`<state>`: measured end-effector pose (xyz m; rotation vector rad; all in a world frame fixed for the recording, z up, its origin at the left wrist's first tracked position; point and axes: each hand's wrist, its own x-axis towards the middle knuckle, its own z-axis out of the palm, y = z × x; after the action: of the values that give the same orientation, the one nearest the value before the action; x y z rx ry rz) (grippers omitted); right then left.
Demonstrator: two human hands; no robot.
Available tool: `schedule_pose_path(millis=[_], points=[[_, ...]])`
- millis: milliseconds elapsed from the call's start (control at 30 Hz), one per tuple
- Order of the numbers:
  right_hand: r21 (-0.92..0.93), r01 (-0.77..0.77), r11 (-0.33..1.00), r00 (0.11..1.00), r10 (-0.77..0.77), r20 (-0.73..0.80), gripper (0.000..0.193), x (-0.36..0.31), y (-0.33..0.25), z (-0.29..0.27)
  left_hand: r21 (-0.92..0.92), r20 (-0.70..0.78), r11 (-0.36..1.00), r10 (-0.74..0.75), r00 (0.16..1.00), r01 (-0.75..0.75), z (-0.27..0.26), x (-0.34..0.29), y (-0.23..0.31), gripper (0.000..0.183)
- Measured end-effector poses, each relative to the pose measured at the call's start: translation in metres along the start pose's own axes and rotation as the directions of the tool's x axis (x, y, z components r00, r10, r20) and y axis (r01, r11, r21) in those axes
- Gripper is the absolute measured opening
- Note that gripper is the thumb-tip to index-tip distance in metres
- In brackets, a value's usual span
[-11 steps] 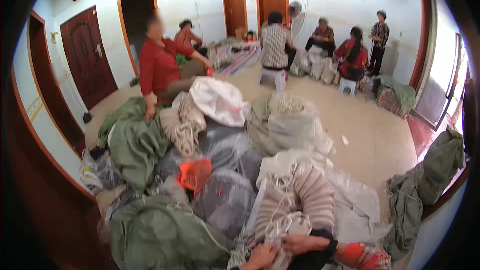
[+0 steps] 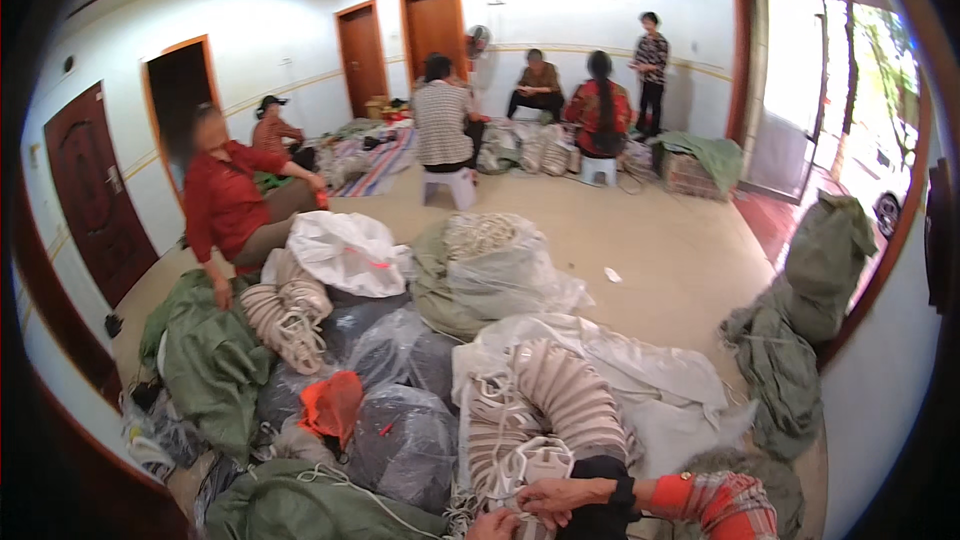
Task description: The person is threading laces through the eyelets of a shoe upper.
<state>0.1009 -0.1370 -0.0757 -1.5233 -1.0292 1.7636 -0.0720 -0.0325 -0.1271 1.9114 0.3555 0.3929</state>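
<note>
At the bottom edge, my right hand [image 2: 563, 496] reaches in from the right with its fingers curled together over a pale shoe upper [image 2: 535, 460] threaded with white laces. My left hand [image 2: 494, 525], partly cut off by the frame, meets it there with fingers pinched at the same upper. Just what lies between the fingertips is too small to make out. Beyond the hands, long nested stacks of beige shoe uppers [image 2: 570, 395] curve over white sheeting, their white laces hanging loose.
Dark bundles in clear plastic [image 2: 405, 440], an orange net bag [image 2: 332, 405] and green sacks [image 2: 325, 505] lie to the left. A person in red [image 2: 235, 190] sits beyond them. Several people work at the far wall. Green cloth [image 2: 790, 370] stands by the open door at right.
My view has turned right and risen, so the room sits further left in the picture. Both hands stay close together at the shoe upper.
</note>
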Motion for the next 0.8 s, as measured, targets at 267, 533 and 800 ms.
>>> schedule_pose_path(millis=[267, 533, 800], points=[[-0.046, 0.032, 0.998, 0.999, -0.034, -0.043, 0.018, 0.007, 0.005, -0.007, -0.432, 0.200, 0.820, -0.319, 0.927, 0.375, -0.002, 0.019, 0.009, 0.026], [-0.098, -0.006, 0.995, 0.999, 0.003, -0.033, 0.013, 0.011, 0.000, -0.003, -0.265, 0.170, 0.950, -0.124, 0.977, 0.167, -0.010, 0.001, 0.018, 0.024], [-0.022, 0.070, 0.997, 0.997, -0.070, -0.015, 0.014, -0.001, -0.004, -0.007, -0.354, 0.334, 0.826, -0.327, 0.884, 0.440, -0.015, 0.014, 0.024, 0.024]])
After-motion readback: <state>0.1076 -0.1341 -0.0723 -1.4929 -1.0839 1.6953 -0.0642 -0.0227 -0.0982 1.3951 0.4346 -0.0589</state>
